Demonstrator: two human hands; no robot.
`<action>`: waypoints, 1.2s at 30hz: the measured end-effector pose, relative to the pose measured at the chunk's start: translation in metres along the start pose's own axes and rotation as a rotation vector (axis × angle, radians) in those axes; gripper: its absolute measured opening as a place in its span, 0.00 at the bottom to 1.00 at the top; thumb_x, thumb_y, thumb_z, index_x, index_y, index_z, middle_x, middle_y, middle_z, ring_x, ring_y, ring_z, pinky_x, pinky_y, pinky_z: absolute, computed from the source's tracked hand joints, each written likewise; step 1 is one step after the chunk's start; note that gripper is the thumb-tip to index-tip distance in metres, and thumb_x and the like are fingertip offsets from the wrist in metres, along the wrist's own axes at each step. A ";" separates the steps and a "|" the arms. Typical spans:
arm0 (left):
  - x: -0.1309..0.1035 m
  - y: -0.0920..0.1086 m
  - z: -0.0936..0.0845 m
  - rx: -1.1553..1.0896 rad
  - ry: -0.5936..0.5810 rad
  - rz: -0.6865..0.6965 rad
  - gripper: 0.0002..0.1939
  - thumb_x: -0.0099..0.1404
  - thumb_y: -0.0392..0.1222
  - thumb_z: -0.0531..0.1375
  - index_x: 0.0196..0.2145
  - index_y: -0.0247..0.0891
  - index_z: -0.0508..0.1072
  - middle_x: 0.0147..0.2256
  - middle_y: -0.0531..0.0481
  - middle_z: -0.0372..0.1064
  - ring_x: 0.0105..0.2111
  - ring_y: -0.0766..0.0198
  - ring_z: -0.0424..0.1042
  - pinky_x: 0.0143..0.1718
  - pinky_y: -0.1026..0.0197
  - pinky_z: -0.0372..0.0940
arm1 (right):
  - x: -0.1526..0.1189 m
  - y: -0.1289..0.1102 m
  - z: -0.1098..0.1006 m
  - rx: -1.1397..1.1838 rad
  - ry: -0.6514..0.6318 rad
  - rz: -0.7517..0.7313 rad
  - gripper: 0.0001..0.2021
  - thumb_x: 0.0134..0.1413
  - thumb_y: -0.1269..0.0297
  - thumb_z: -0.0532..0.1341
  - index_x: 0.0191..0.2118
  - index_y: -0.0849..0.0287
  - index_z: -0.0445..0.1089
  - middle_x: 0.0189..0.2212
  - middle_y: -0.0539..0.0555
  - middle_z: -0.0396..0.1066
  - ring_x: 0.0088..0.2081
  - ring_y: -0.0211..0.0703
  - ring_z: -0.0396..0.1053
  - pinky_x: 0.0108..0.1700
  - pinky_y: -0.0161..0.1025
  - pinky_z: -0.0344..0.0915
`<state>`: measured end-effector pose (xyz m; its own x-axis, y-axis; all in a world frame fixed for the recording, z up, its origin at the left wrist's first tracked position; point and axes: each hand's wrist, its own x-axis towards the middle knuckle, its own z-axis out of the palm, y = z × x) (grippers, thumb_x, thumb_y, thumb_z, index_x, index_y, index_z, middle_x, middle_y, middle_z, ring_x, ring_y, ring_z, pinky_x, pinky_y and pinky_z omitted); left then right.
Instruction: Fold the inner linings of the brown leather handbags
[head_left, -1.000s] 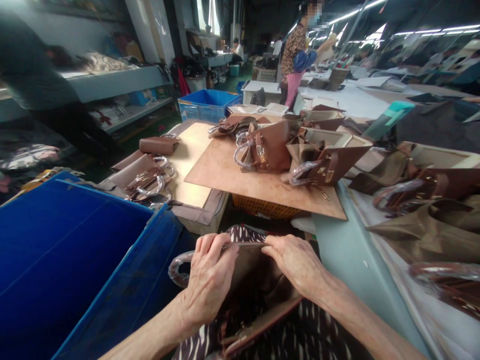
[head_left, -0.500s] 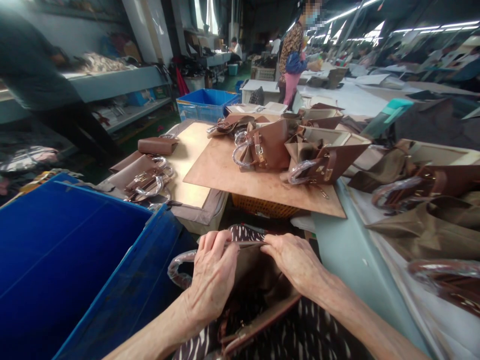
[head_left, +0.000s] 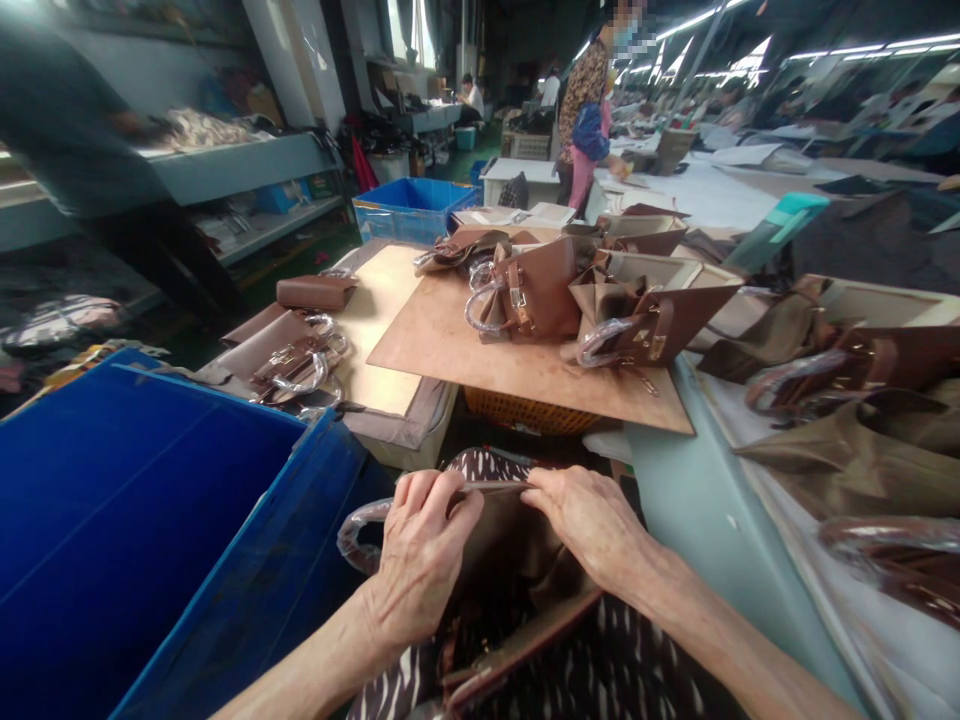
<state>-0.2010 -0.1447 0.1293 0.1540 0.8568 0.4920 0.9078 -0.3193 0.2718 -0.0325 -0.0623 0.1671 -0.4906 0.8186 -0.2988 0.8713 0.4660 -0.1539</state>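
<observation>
A brown handbag (head_left: 517,545) lies on my lap with its mouth spread and its dark olive lining showing. My left hand (head_left: 424,545) is closed over the left part of its far rim, fingers curled across the edge. At the right part of the same rim, my right hand (head_left: 589,515) pinches the edge between thumb and fingers. A plastic-wrapped handle (head_left: 360,535) sticks out to the left, beyond my left hand. The bag's near edge, with some metal fittings, rests against the patterned cloth (head_left: 637,650) on my lap.
Several brown handbags (head_left: 540,290) stand on a brown board (head_left: 450,345) ahead. More bags (head_left: 885,370) lie on the right-hand table (head_left: 697,520). A large blue bin (head_left: 255,540) is close on my left. A person (head_left: 581,110) stands beyond the board; another (head_left: 97,170) is at the left.
My left hand has shifted slightly along the bag's rim, its thumb moving a little to the right. My right hand keeps its pinch nearly in place.
</observation>
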 end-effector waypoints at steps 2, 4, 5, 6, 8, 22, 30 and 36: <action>0.000 -0.001 0.002 -0.010 0.000 -0.009 0.10 0.62 0.29 0.51 0.35 0.36 0.70 0.38 0.45 0.65 0.37 0.59 0.60 0.37 0.55 0.58 | 0.000 0.000 0.000 0.001 -0.002 0.001 0.09 0.57 0.61 0.55 0.31 0.52 0.72 0.27 0.51 0.76 0.33 0.46 0.73 0.28 0.35 0.54; 0.000 -0.001 0.003 -0.013 -0.013 -0.015 0.09 0.62 0.29 0.51 0.35 0.36 0.70 0.38 0.45 0.65 0.37 0.59 0.60 0.38 0.55 0.57 | 0.000 0.000 0.000 -0.003 0.008 -0.003 0.09 0.56 0.61 0.55 0.31 0.51 0.72 0.28 0.50 0.76 0.33 0.46 0.73 0.29 0.35 0.54; 0.000 -0.001 0.004 -0.012 -0.023 -0.021 0.09 0.62 0.29 0.52 0.35 0.36 0.70 0.38 0.46 0.65 0.37 0.59 0.60 0.38 0.55 0.57 | 0.000 0.001 0.001 -0.004 0.011 -0.003 0.09 0.56 0.61 0.55 0.31 0.51 0.72 0.28 0.50 0.76 0.33 0.46 0.73 0.29 0.35 0.54; 0.000 -0.001 0.004 -0.007 -0.031 -0.032 0.09 0.62 0.29 0.52 0.34 0.36 0.70 0.38 0.46 0.65 0.37 0.59 0.60 0.38 0.55 0.57 | 0.000 0.001 0.001 -0.005 0.013 -0.001 0.09 0.56 0.60 0.55 0.31 0.51 0.72 0.28 0.50 0.76 0.33 0.45 0.73 0.29 0.35 0.54; 0.001 -0.001 0.003 0.016 -0.038 -0.084 0.08 0.62 0.29 0.52 0.33 0.36 0.70 0.37 0.46 0.65 0.37 0.59 0.60 0.38 0.55 0.57 | 0.000 0.001 0.002 -0.008 0.010 0.010 0.09 0.56 0.60 0.56 0.30 0.52 0.72 0.28 0.50 0.76 0.33 0.45 0.72 0.29 0.35 0.54; 0.020 0.000 -0.009 -0.003 -0.217 -0.253 0.04 0.58 0.31 0.56 0.29 0.37 0.66 0.36 0.49 0.63 0.37 0.59 0.59 0.39 0.54 0.58 | 0.001 0.001 0.004 -0.026 0.008 0.013 0.09 0.56 0.60 0.56 0.31 0.53 0.71 0.28 0.51 0.76 0.32 0.45 0.73 0.28 0.35 0.54; 0.025 0.005 -0.011 0.166 -0.307 -0.192 0.04 0.59 0.31 0.55 0.28 0.37 0.67 0.34 0.47 0.61 0.36 0.57 0.58 0.36 0.53 0.58 | 0.000 -0.002 -0.001 -0.003 -0.005 0.008 0.08 0.56 0.61 0.56 0.33 0.51 0.73 0.29 0.52 0.76 0.34 0.45 0.73 0.30 0.35 0.57; 0.023 0.006 -0.010 0.188 -0.279 -0.165 0.06 0.59 0.30 0.53 0.31 0.38 0.67 0.34 0.48 0.61 0.36 0.57 0.58 0.36 0.53 0.58 | 0.002 0.000 0.000 -0.009 0.000 0.008 0.09 0.56 0.61 0.55 0.31 0.52 0.72 0.28 0.52 0.76 0.33 0.46 0.73 0.28 0.35 0.56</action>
<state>-0.1958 -0.1309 0.1511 0.0767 0.9761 0.2033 0.9810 -0.1103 0.1595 -0.0338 -0.0611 0.1663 -0.4831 0.8224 -0.3003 0.8753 0.4620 -0.1429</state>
